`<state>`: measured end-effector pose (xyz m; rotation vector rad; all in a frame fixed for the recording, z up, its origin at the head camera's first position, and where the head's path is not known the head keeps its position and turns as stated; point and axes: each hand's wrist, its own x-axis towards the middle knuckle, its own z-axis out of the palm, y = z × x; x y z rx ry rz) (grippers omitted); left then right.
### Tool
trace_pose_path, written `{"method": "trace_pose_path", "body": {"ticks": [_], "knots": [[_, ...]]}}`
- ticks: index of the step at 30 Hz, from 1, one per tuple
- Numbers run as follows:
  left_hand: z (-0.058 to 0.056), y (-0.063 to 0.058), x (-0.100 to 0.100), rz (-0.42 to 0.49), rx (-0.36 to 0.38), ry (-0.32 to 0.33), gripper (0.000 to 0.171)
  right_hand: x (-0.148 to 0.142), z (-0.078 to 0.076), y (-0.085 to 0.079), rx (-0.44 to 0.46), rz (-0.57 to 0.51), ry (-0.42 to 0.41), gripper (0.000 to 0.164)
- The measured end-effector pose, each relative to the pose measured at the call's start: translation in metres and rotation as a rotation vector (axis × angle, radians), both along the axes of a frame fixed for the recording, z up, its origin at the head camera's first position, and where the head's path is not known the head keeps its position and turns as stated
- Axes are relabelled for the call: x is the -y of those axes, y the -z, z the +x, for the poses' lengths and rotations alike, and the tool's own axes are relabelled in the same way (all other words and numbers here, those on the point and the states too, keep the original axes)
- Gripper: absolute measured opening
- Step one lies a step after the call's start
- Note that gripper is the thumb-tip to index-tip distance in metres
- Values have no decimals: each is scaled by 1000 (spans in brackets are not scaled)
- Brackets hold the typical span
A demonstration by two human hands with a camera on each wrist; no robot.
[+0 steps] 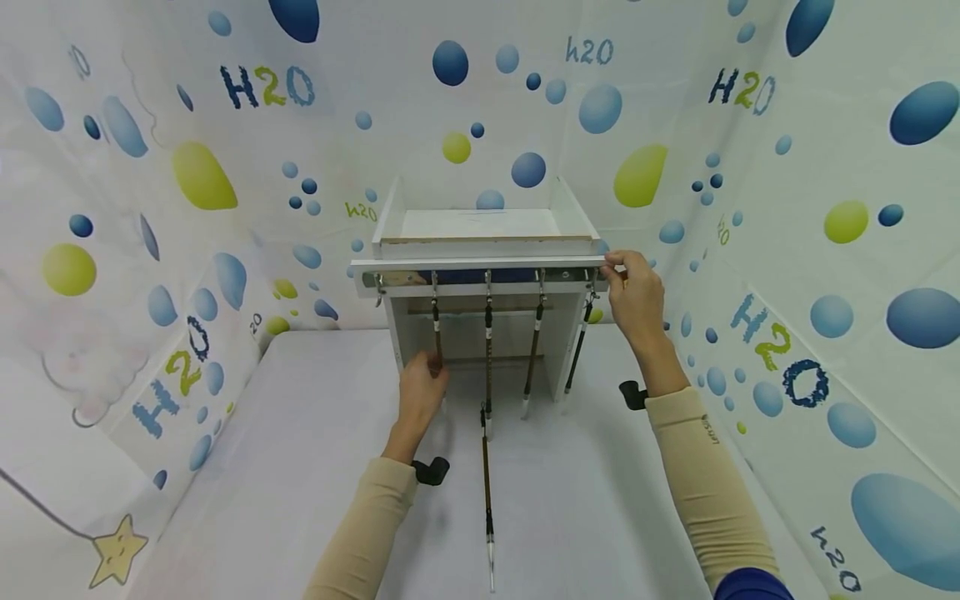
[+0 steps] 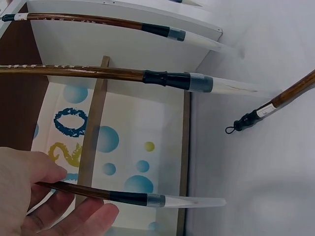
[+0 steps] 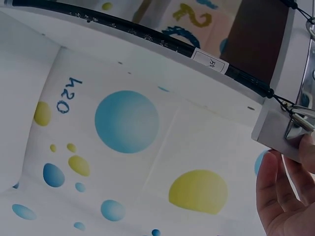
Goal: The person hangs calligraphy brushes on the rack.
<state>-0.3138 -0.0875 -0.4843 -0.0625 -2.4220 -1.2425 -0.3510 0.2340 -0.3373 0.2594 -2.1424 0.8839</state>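
Observation:
A white rack [image 1: 480, 264] carries a front rail with metal hooks. Several calligraphy brushes with brown handles and white bristles hang tip-down from it. My left hand [image 1: 420, 392] pinches the handle of the leftmost hanging brush [image 2: 128, 195] between thumb and fingers, its bristles pointing down. At the rail's right end, my right hand [image 1: 636, 296] grips the corner with thumb and fingers, beside the hook of the rightmost brush [image 1: 577, 350]. Between them hang a middle brush [image 1: 488, 350] and another brush [image 1: 534, 354].
One more brush [image 1: 487, 492] lies on the white tabletop [image 1: 300, 500] in front of the rack, its loop end toward it. A bare hook [image 1: 379, 290] is at the rail's left end. An open tray [image 1: 480, 223] tops the rack. Printed walls stand behind and at both sides.

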Motion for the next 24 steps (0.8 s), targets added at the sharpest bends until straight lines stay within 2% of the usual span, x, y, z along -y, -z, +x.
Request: {"method": "trace_pose_path", "body": {"ticks": [8,14,19,24], "knots": [[1,3,2,-6,4,0,23,2,0,0,-3,4,-22,23],[6,5,4,-14,14,13,26,2,0,0,-6,8,-24,22],[18,8,5,6,52,12,40,2,2,-1,-6,7,-25,22],[39,11,0,38,118,3,54,0,3,-1,-11,8,-12,22]]}}
